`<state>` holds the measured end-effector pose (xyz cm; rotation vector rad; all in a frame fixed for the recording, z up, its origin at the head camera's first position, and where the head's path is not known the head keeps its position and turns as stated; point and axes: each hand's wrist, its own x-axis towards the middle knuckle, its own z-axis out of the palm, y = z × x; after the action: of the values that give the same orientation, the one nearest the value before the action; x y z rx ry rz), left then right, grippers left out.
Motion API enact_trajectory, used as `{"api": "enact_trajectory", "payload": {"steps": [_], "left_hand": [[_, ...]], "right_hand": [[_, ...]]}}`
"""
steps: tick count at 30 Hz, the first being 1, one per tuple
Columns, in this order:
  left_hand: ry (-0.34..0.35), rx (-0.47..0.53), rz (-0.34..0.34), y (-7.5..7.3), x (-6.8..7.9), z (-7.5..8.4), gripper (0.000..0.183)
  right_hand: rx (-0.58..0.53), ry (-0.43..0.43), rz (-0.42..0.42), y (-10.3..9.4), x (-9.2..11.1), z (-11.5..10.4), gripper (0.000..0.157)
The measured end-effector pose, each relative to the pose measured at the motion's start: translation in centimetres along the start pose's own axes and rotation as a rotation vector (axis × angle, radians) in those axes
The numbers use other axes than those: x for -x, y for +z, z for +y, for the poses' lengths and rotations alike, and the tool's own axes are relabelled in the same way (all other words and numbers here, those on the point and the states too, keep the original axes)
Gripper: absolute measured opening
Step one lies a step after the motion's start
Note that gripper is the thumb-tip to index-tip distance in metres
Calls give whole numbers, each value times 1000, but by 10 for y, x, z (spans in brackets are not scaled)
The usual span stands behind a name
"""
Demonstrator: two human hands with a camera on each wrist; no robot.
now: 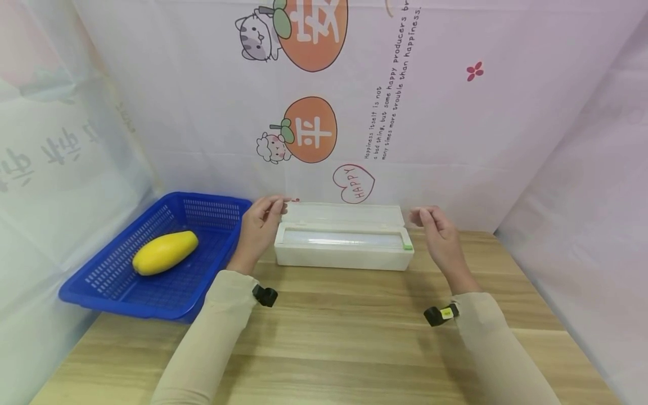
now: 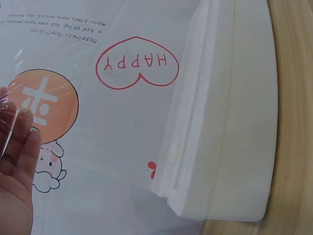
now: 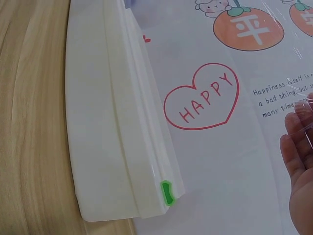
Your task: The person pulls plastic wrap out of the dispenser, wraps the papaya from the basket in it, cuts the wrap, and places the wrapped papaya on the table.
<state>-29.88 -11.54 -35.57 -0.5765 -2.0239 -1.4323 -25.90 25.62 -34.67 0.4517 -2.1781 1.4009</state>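
Note:
A white cling film dispenser (image 1: 344, 259) stands on the table with its lid (image 1: 341, 214) raised at the back. Inside it lies a roll (image 1: 344, 239), and a green slider (image 1: 407, 247) sits at the right end. My left hand (image 1: 260, 228) is by the box's left end, and my right hand (image 1: 440, 239) is off its right end. Both hands pinch clear cling film, whose glints show at the fingers in the left wrist view and the right wrist view. The film (image 3: 299, 90) is nearly invisible in the head view.
At the left, a blue plastic basket (image 1: 131, 308) holds a yellow, elongated fruit or vegetable (image 1: 166, 253). Behind the box hangs a printed white cloth (image 1: 430, 140), with more cloth on both sides. The tabletop (image 1: 334, 337) is wood-grained.

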Motion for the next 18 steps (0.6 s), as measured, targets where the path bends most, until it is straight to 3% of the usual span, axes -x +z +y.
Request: {"api": "enact_trajectory", "payload": {"steps": [6, 10, 18], "left_hand": [[40, 13, 14, -5, 0, 31, 23], [53, 9, 26, -8, -1, 39, 23], [72, 6, 30, -11, -5, 49, 23]], "right_hand": [[8, -18, 13, -3, -3, 11, 35], [31, -37, 20, -4, -5, 11, 35], [50, -82, 24, -6, -4, -32, 34]]}}
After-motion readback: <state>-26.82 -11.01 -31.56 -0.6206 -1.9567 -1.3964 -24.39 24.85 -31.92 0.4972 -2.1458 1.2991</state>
